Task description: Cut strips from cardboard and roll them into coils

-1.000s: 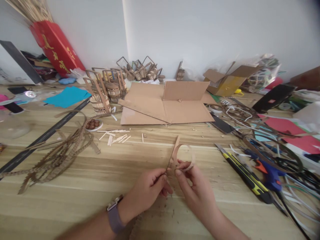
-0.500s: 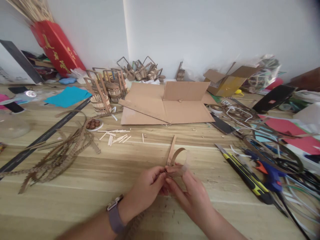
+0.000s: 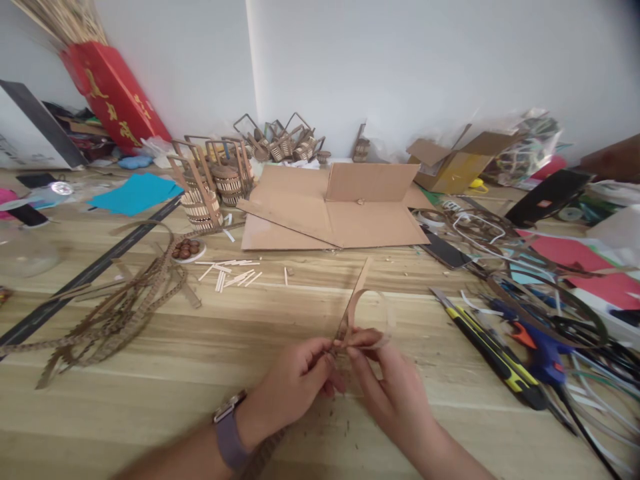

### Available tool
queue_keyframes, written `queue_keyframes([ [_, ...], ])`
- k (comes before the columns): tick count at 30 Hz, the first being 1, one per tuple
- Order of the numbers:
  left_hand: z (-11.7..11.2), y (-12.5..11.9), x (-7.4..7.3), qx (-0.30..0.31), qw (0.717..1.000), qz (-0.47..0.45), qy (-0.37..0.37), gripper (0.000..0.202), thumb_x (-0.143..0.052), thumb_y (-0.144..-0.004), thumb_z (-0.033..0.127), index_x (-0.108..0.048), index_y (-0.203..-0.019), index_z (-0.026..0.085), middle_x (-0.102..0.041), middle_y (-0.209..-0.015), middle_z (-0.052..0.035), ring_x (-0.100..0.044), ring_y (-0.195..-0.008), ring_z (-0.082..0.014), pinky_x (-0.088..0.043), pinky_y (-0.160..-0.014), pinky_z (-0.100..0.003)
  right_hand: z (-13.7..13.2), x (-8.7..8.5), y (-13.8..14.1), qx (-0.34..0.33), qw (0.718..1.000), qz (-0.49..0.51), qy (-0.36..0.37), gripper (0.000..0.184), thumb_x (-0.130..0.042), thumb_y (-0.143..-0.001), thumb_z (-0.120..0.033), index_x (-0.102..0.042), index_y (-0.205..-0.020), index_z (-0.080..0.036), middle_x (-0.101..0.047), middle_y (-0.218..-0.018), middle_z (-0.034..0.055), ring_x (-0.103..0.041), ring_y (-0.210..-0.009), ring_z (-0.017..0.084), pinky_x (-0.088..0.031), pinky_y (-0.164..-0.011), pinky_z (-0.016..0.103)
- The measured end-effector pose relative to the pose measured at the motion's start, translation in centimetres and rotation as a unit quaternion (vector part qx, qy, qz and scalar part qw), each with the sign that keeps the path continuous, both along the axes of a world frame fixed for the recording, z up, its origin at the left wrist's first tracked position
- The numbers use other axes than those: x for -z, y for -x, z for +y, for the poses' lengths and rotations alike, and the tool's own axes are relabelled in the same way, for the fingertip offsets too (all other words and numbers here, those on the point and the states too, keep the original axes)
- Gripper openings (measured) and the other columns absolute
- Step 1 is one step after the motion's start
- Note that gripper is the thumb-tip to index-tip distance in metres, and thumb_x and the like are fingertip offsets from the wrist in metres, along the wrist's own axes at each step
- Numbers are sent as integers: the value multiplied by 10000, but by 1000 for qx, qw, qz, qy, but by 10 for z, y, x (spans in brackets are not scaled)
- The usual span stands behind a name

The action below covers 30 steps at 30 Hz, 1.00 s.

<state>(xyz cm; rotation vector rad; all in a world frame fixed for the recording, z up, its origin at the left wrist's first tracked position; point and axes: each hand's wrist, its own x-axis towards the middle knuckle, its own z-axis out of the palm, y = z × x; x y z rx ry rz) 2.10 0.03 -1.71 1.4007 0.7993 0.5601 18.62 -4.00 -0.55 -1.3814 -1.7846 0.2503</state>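
A thin brown strip (image 3: 359,283) sticks up and away from between my hands, with one length bent round into a loop over my right hand. My left hand (image 3: 295,377), with a watch on its wrist, pinches the strip between thumb and fingers. Close beside it, my right hand (image 3: 393,383) pinches the looped part between thumb and index finger. A braided-looking brown band (image 3: 267,453) runs under my left forearm; whether it joins the held strip is hidden. Fingers cover the spot where the pieces meet.
Opened cardboard (image 3: 370,223) lies ahead. To the left are small handled baskets (image 3: 200,210), a dish of brown balls (image 3: 186,249), several pale sticks (image 3: 240,277) and tangled brown strips (image 3: 120,300). A utility knife (image 3: 493,347) with its blade out and a blue glue gun (image 3: 545,357) lie right.
My right hand has shifted slightly right, widening the space between my hands. The strip's upper end leans further right, and its loop has opened larger.
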Motion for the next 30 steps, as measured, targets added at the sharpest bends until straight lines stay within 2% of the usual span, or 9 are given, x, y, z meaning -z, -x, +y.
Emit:
queue_keyframes([
  [7,1,-3,6,-14,1000,-16,15,438,-493,-911,536,-649,-1019,141,-664,-771,-52,-609,-657,-168,-494,-627,-274,0,0,0,-11,1000,25,14,120,-481,-940,-257,-579,-875,-233,-727,-801,19,-724,-699,162,-550,-595,231],
  [11,2,-3,8,-19,999,-25,18,469,-493,-902,577,-642,-980,140,-644,-748,-38,-593,-642,-158,-488,-613,-267,-1,2,2,-25,1000,-4,-7,98,-496,-938,-251,-590,-914,-234,-714,-799,19,-706,-704,167,-551,-610,250],
  [16,2,-3,7,-24,999,-35,19,489,-486,-899,600,-652,-960,144,-635,-749,-32,-583,-631,-148,-478,-599,-254,1,6,3,-40,997,-41,-44,76,-519,-937,-235,-587,-973,-235,-734,-908,43,-710,-808,183,-567,-692,276],
  [23,1,-3,5,-13,1000,-23,6,455,-477,-915,573,-639,-962,151,-671,-769,-39,-608,-651,-154,-481,-602,-246,1,4,2,-14,999,-45,-28,127,-463,-954,-237,-590,-954,-232,-729,-862,56,-723,-811,199,-573,-653,282],
  [26,0,-2,4,-6,1000,-26,-6,453,-455,-930,563,-622,-955,143,-682,-749,-48,-609,-634,-154,-479,-596,-247,0,5,1,-10,1000,-26,-12,131,-458,-949,-236,-587,-925,-235,-738,-858,45,-732,-799,191,-573,-654,273],
  [30,-1,-2,3,1,1000,-17,-13,443,-443,-939,553,-616,-951,145,-690,-738,-50,-606,-631,-154,-480,-609,-251,0,5,-1,16,999,16,31,113,-462,-945,-268,-563,-911,-234,-752,-813,28,-743,-720,183,-563,-577,248],
])
